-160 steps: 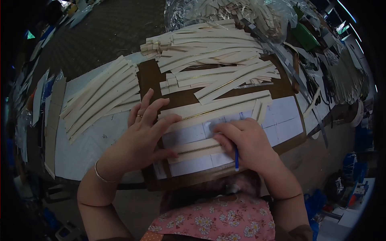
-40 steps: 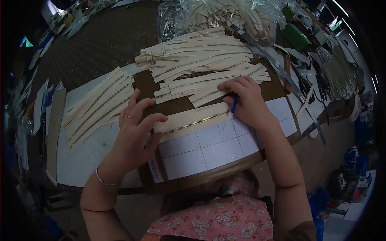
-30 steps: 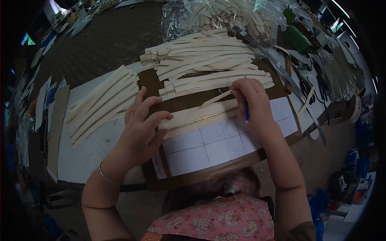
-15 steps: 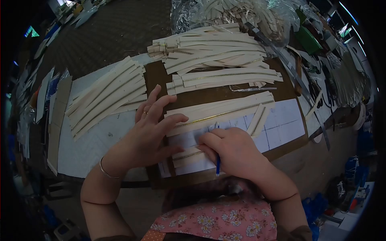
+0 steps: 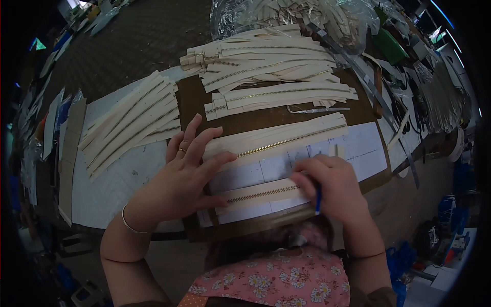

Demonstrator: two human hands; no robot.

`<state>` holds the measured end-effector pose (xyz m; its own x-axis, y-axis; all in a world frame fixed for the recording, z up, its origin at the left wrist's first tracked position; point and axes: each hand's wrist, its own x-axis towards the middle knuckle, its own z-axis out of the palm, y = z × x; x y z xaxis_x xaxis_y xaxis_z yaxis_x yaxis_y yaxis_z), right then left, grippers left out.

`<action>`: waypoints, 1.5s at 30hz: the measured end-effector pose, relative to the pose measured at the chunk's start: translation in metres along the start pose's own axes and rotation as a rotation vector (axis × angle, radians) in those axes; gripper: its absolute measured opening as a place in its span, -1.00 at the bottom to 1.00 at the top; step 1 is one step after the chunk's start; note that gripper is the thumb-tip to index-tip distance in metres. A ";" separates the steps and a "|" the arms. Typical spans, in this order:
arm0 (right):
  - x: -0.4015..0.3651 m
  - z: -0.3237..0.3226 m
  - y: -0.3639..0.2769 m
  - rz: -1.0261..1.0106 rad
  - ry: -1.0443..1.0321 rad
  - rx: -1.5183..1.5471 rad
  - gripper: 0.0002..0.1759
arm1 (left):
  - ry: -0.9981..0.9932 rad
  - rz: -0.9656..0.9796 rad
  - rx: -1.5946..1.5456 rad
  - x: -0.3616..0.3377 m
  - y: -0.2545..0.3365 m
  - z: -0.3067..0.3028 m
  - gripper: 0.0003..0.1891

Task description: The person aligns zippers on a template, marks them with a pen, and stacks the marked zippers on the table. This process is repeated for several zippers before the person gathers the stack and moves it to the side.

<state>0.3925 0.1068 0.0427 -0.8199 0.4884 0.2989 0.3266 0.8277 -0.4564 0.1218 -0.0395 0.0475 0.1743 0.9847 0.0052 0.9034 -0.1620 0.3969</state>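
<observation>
My left hand (image 5: 184, 176) lies flat with spread fingers, pressing the left ends of two cream zipper strips on a white gridded sheet (image 5: 358, 148). The nearer zipper strip (image 5: 258, 194) runs under my right hand (image 5: 332, 187), which holds a blue pen (image 5: 317, 200) and presses the strip's right part. The farther zipper strip (image 5: 286, 139) lies above it, parallel, reaching toward the right.
The gridded sheet rests on a brown cardboard board (image 5: 245, 120). A stack of cream zippers (image 5: 130, 123) lies to the left, another pile (image 5: 266, 66) beyond. A plastic bag of zippers (image 5: 291, 13) sits at the back; metal rulers and tools (image 5: 388, 112) at right.
My right hand reached to the far pile, brought a zipper strip down, laid it on the sheet near me and slid right along it. My left hand stayed pressing the strips' left ends.
</observation>
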 end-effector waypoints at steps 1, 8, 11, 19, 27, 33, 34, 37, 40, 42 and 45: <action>-0.005 -0.007 0.008 0.005 -0.001 -0.006 -0.85 | 0.001 0.006 -0.005 0.000 0.001 0.000 -0.17; -0.026 -0.030 0.053 0.279 0.164 -0.139 -0.89 | -0.042 -0.031 0.045 0.001 0.004 -0.003 -0.13; -0.029 -0.027 0.057 0.275 0.185 -0.154 -0.87 | -0.050 -0.048 0.070 0.001 0.005 -0.003 -0.08; -0.045 -0.047 0.077 0.281 0.497 -0.064 -0.79 | -0.092 -0.104 0.050 0.004 0.010 -0.007 -0.14; -0.037 -0.017 0.050 0.351 0.325 0.851 -0.63 | -0.064 -0.094 0.054 0.005 0.012 -0.008 -0.20; -0.039 -0.005 0.061 0.477 0.487 0.795 -0.62 | -0.071 -0.087 0.066 0.005 0.012 -0.008 -0.19; -0.039 -0.006 0.062 0.469 0.483 0.759 -0.62 | -0.074 -0.082 0.064 0.005 0.012 -0.008 -0.19; -0.037 -0.004 0.060 0.403 0.484 0.688 -0.62 | -0.065 -0.083 0.082 0.005 0.013 -0.007 -0.19; -0.036 -0.003 0.060 0.390 0.491 0.680 -0.62 | -0.069 -0.092 0.087 0.005 0.013 -0.007 -0.19; -0.034 -0.003 0.057 0.393 0.491 0.656 -0.62 | -0.078 -0.099 0.075 0.004 0.010 -0.006 -0.13; -0.033 -0.004 0.055 0.397 0.489 0.620 -0.62 | -0.083 -0.105 0.072 0.004 0.009 -0.006 -0.14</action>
<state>0.4395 0.1376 0.0113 -0.3609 0.8890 0.2818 0.1147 0.3422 -0.9326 0.1287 -0.0372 0.0565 0.1068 0.9882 -0.1099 0.9437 -0.0659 0.3242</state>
